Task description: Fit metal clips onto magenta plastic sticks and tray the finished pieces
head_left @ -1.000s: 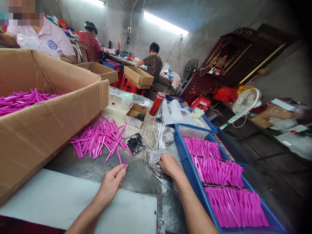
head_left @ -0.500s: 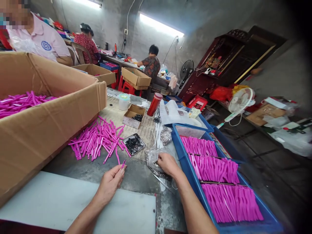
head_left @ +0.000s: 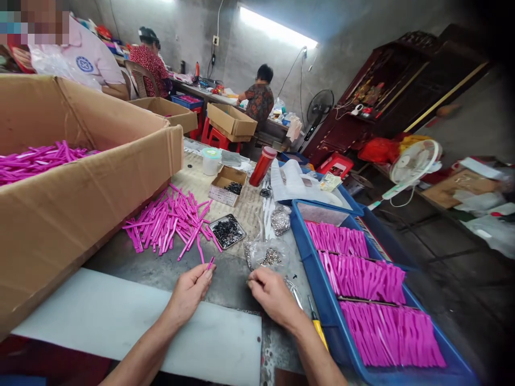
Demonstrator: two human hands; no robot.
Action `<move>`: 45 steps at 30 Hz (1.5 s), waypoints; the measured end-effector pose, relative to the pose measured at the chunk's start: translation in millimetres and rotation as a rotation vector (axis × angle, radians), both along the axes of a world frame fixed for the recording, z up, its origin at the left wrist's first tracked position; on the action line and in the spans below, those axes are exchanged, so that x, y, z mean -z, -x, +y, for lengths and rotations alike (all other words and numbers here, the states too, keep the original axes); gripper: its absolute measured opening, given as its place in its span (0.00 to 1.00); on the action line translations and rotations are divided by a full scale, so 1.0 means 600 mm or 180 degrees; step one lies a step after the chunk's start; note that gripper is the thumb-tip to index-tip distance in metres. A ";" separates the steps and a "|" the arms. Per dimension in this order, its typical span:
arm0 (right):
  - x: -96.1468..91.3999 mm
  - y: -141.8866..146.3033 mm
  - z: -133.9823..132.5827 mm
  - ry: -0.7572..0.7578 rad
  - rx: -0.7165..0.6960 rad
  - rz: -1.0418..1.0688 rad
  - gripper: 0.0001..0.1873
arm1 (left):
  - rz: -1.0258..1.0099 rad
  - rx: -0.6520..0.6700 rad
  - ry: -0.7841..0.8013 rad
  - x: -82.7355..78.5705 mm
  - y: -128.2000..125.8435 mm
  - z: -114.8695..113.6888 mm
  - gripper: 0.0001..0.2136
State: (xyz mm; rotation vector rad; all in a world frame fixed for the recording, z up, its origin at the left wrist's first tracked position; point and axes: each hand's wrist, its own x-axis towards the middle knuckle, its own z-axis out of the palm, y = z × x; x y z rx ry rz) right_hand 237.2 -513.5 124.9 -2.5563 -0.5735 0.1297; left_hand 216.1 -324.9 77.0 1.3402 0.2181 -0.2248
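Observation:
My left hand [head_left: 189,292] pinches one pink plastic stick [head_left: 210,262] upright over the grey tabletop. My right hand [head_left: 270,292] hovers beside it with the fingertips pinched together on something too small to name. Just behind my right hand lies a clear bag of small metal parts [head_left: 269,256]. A loose pile of pink sticks [head_left: 171,220] and a small tray of black parts [head_left: 227,231] lie further back. At my right a blue crate [head_left: 314,271] holds rows of pink sticks [head_left: 364,279].
A big cardboard box [head_left: 80,198] of pink sticks fills the left. A white board [head_left: 132,321] lies at the near edge. A yellow-handled screwdriver [head_left: 317,324] rests by the crate. A small carton [head_left: 227,185], white tub and red flask [head_left: 262,166] stand behind. Other people work at far tables.
My right hand has left the clear bag and come back toward my left hand, fingertips pinched. My left hand kept hold of the pink stick.

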 end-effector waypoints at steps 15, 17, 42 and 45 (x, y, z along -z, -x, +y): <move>0.042 0.009 0.010 0.0621 0.0009 0.0260 0.11 | -0.0166 0.0032 -0.0026 0.000 0.001 0.000 0.17; 0.044 0.008 0.010 0.0607 0.0032 0.0247 0.10 | -0.0144 0.0012 -0.0018 0.001 0.001 0.000 0.19; 0.048 0.012 0.040 0.1595 0.0279 0.0033 0.09 | -0.0661 -0.0135 -0.0823 0.004 0.011 -0.003 0.15; 0.048 0.014 0.040 0.1586 0.0311 -0.0017 0.10 | -0.0477 -0.0085 -0.0732 -0.002 0.013 -0.008 0.19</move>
